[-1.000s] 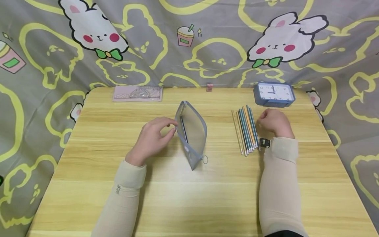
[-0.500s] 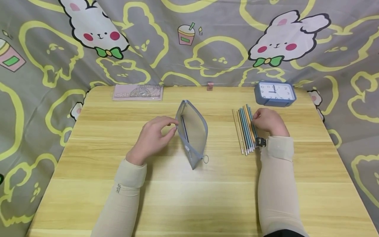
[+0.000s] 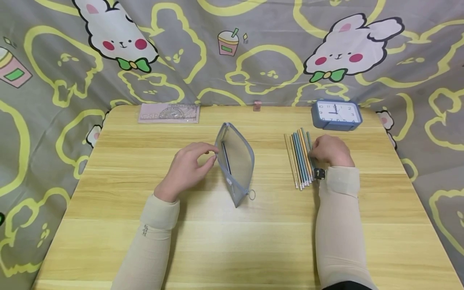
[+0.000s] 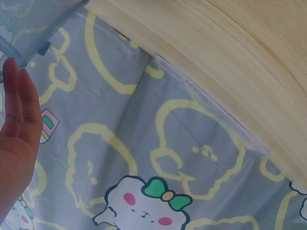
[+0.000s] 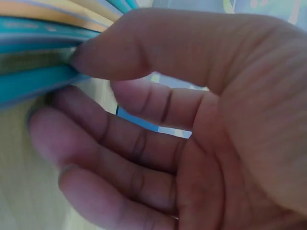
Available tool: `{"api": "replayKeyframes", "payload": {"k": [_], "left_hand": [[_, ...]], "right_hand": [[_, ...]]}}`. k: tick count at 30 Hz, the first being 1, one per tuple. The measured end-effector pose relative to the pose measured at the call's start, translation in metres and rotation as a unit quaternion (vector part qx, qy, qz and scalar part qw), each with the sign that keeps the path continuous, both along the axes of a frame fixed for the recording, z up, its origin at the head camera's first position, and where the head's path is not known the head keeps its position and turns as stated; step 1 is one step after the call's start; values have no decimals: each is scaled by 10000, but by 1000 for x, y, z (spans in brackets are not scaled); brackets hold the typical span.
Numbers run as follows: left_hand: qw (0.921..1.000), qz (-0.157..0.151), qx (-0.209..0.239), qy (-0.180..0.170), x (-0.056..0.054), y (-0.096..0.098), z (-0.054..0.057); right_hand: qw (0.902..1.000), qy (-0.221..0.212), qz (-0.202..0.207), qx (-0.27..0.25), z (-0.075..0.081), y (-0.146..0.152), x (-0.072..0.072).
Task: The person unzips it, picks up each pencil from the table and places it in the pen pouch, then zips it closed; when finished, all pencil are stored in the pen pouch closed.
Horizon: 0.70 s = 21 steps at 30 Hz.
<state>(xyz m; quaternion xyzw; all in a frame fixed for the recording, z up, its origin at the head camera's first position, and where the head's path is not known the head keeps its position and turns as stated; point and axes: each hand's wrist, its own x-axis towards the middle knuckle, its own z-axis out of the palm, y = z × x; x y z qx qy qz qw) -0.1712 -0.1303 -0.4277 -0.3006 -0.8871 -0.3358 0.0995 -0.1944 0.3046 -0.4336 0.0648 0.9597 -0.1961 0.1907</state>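
At the far left the ruler set (image 3: 168, 113) lies flat along the back edge of the table (image 3: 232, 245), out of the work. Nearer, the left hand (image 3: 186, 171) pinches the near-side rim of the grey pouch (image 3: 245, 159) between thumb and forefinger, and the pouch gapes upward in the middle of the table with one dark pen or pencil (image 3: 226, 158) leaning inside it. Beyond the pouch a small pink block (image 3: 257, 106) sits at the back. To the right of the pouch, well apart from it, the loose pencils (image 3: 299, 159) lie side by side; at their right-hand edge the right hand (image 3: 331, 150) has thumb and fingertips closed on a teal pencil (image 5: 36, 86) — whether it is off the wood I cannot tell. The blue clock (image 3: 337, 114) stands just behind that hand. The step in hand looks like picking a single pencil from the row; the next move would call for a firm pinch, a lift clear of its neighbours and a turn to point one end at the pouch mouth — with the left hand keeping that mouth wide.
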Motion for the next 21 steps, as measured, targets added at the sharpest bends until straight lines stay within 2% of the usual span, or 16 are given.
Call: {"api": "replayKeyframes", "payload": {"k": [3, 7, 10, 13, 17, 21], "left_hand": [[10000, 9, -1, -7, 1, -1, 0], [10000, -4, 1, -18, 1, -1, 2], [10000, 6, -16, -29, 1, -1, 2], [10000, 18, -15, -20, 1, -1, 2], [10000, 4, -20, -10, 0, -1, 3], [10000, 1, -27, -32, 0, -2, 2]], "right_hand": [[9999, 80, 3, -90, 2, -1, 1], [9979, 546, -163, -314, 10, -5, 4], [9928, 1058, -239, -510, 22, -13, 8], [9873, 1383, -231, -752, 39, -25, 13], [9809, 1494, -129, -1239, 62, -46, 24], [9730, 1478, 218, -1759, 78, -74, 34]]}}
